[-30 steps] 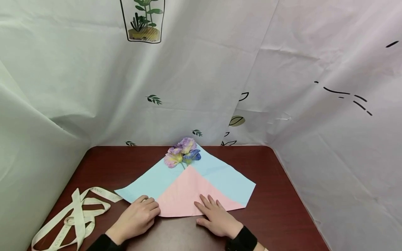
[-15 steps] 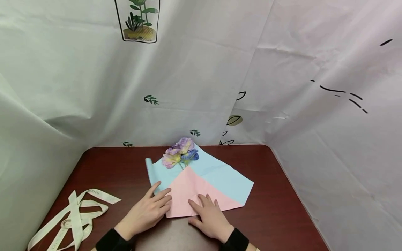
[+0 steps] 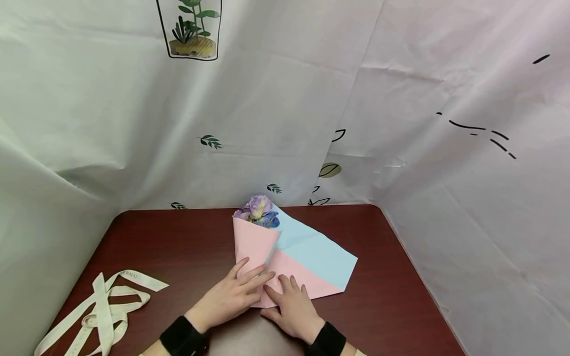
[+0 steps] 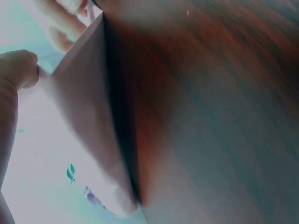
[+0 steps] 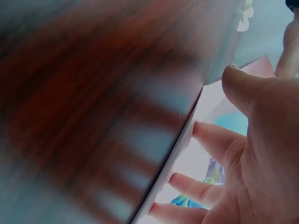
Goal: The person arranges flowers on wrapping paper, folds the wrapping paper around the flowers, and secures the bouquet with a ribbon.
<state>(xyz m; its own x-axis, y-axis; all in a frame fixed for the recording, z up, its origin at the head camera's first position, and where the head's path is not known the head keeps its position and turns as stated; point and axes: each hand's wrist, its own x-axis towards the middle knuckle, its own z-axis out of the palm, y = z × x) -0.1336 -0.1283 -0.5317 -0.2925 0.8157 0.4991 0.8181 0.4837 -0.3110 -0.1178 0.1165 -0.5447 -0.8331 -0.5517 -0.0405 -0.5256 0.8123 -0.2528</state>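
Note:
In the head view, a sheet of wrapping paper [image 3: 307,279], pink on one face and light blue on the other, lies on the table. Its left side is folded over in a pink flap [image 3: 254,242] that covers the flower stems. Purple and blue flowers [image 3: 260,210] show above the flap. My left hand [image 3: 231,299] rests on the flap with its fingers spread. Beside it, my right hand [image 3: 294,309] presses on the paper near its lower edge, fingers extended. The right wrist view shows its fingertips touching the pink paper [image 5: 187,154].
A loosely tangled cream ribbon [image 3: 104,311] with printed letters lies at the left of the dark red table [image 3: 392,301]. Behind and at both sides hangs a white curtain [image 3: 285,109] with plant prints.
My left hand has carried the paper's left side up and over to the right, across the stems and one flower. My right hand stays on the paper, near the lower edge.

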